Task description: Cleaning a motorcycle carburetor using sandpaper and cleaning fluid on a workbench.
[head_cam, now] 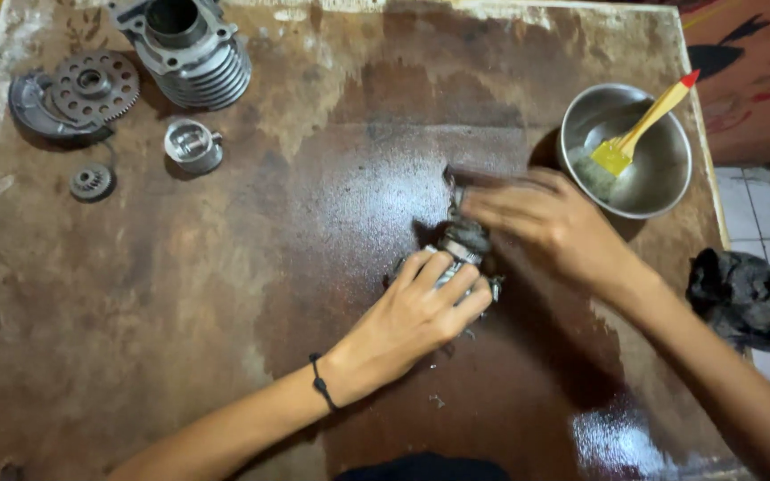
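- Stained brown worktop (225,294), worn pale along its edges and wet and glossy toward the near right corner, fills most of the view; tiled floor shows at far right.
- Left hand (421,307) is closed over a small, grimy metal engine part (465,242) near the middle of the board, fingers wrapped across its top, pressing it down onto the surface. A dark cord band sits on that wrist.
- Right hand (545,218) is just beyond the part, blurred; fingers are curled, apparently pinching a dark stick-like tool (474,175) that reaches to the part's upper end. Exact grip cannot be told.
- Steel bowl (666,191) stands at the right edge, just beyond the right hand, with a yellow-bristled brush (643,125) leaning in it, red-tipped handle pointing up and right.
- Finned cylinder block (193,53) lies at top left.
- Toothed gear on a dark plate (91,87) lies left of the block, with a small pinion (92,182) below it.
- Piston (193,145) sits below the block.
- Crumpled black rag (741,294) lies off the board at right.
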